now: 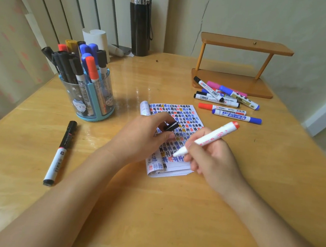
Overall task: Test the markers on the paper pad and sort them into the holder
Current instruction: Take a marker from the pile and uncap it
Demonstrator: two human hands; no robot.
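Far left on the glossy wooden table (152, 209): a lone marker (60, 153), white barrel with a black cap, lying flat and well apart from everything else. Just beyond it, the holder (94, 103): round, clear plastic with pale blue ribs and a cartoon print, crowded with upright markers in black, blue, red and one gold.

Next, the left hand (144, 135), resting on the pad (180, 113), thumb and fingers pinching a short dark cap (170, 126). Under it, soft ruled sheets covered in rows of small blue, red, black and yellow test marks, top pages curled over.

Then the right hand (211, 159), wrapped in a writing grip round the red marker (209, 139): smooth white barrel, red end plug, nib down on the lower part of the pad. Long axis slanting from nib at lower left to tail at upper right.

Probably recapping next: cap just up and left of the nib, a short way apart, so a small closing of both hands. After that, holder off to the far left, nearer the left hand than the right.

Further right, loose markers (227, 101) heaped beside a wooden rack (238, 84). At the back, a tall black flask (139, 21).
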